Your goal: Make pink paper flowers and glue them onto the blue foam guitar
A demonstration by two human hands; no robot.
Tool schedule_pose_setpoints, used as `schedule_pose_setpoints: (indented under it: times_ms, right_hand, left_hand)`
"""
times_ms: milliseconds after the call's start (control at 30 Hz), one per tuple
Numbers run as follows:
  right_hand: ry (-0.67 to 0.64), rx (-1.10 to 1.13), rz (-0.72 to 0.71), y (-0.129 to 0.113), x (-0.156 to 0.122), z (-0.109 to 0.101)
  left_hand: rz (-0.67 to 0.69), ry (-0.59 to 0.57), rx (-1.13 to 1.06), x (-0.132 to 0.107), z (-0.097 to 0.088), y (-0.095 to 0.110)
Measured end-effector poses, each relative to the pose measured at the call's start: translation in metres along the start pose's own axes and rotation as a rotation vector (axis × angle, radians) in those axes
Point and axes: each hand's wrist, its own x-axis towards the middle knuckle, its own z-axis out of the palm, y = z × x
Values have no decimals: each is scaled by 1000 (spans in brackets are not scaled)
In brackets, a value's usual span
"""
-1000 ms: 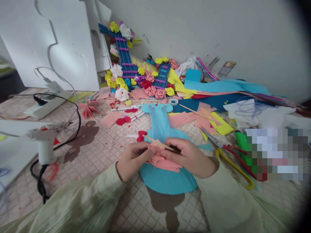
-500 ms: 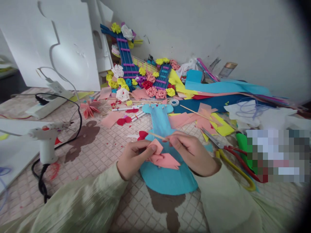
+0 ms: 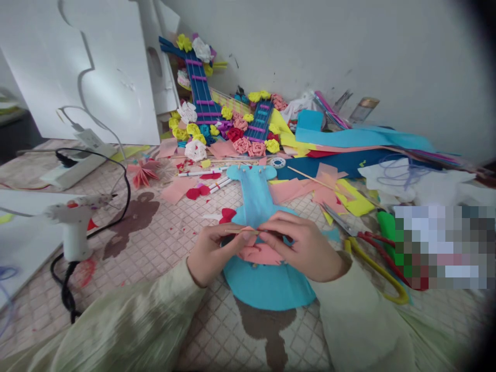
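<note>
Both hands meet over a light blue guitar-shaped cutout (image 3: 267, 281) lying on the table. My left hand (image 3: 211, 253) pinches a piece of pink paper (image 3: 263, 254) at its left end. My right hand (image 3: 302, 245) is closed on a thin wooden skewer (image 3: 242, 231), which lies across the top edge of the pink paper. The paper's jagged lower edge hangs below the fingers. Pale green sleeves cover both arms.
A white glue gun (image 3: 73, 222) with a black cord stands at the left. Scissors (image 3: 360, 240) with red and yellow handles lie at the right. Behind are paper flowers, a dark blue guitar neck model (image 3: 199, 88), coloured paper sheets and a white board (image 3: 77, 67).
The right hand swung the skewer down from a slant to lie level along the top of the pink paper. Both hands drew closer together.
</note>
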Motion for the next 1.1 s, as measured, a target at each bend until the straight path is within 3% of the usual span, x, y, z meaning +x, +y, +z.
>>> schedule_pose_setpoints:
  times_ms: [233,433,700,967,1100]
  right_hand:
    - [-3,98,-46,-4,0,3]
    - [73,111,-119,-4,-1,6]
    - [160,-98,-175,-6,-5,14]
    - [153,98,-47,-9,-1,9]
    - [160,144,-45,-8,-1,9]
  left_hand:
    - [105,-103,85,-1,-1,-1]
    - [66,-151,42,-1,-1,3]
    - [11,-83,-21,0,1,-1]
    - [163,-103,146,0,-1,-2]
    - [181,-23,163,-2,1,-2]
